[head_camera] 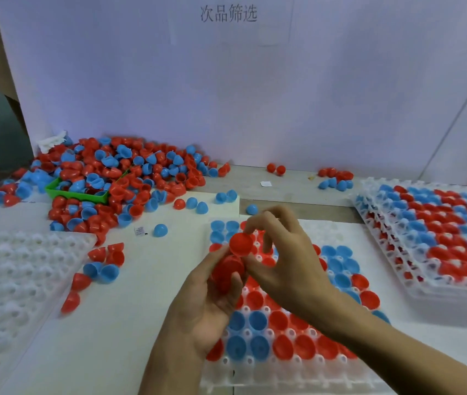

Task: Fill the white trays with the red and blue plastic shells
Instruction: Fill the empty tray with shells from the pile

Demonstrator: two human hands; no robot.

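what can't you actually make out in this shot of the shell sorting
Head view only:
- Middle white tray: its centre cells are hidden behind the left hand and right hand.
- Stack of red shells in the left hand: the count is hidden by the fingers.
- Empty tray: cut off by the left edge.
- Filled trays: cut off by the right edge.
- Green bin: its contents are buried under the shell pile.

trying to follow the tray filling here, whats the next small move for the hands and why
Probably the right hand should lower the single red shell it pinches into an open pocket of the white tray below. That shell sits at the top of the nested red stack the left hand grips, and the tray's near rows show unfilled pockets.
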